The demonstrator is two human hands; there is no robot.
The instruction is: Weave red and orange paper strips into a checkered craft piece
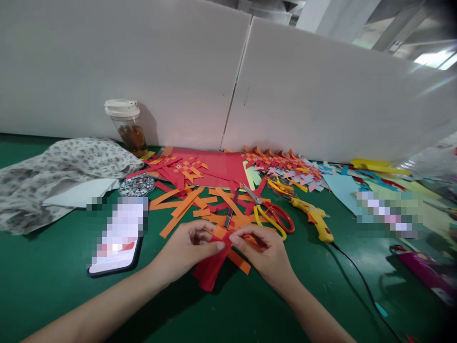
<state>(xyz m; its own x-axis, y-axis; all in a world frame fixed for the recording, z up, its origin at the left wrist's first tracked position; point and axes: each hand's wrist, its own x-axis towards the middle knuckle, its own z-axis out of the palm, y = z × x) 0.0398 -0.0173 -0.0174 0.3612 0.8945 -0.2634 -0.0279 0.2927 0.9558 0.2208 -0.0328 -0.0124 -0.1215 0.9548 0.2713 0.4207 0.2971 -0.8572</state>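
Note:
My left hand (189, 250) and my right hand (266, 252) meet over the green table, fingertips pinched together on a bundle of red paper strips (210, 271) with an orange strip (238, 261) woven across it. The red strips hang down toward me from between both hands. Loose orange and red strips (193, 202) lie scattered just beyond my fingers.
Red-and-yellow scissors (273, 214) and a yellow glue gun (314, 219) with a black cord lie right of the strips. A phone (116, 238) sits at left, near patterned cloth (53, 171) and a lidded cup (126, 126). Woven paper pieces (285, 164) line the white board wall. A purple item (424, 274) is at the right.

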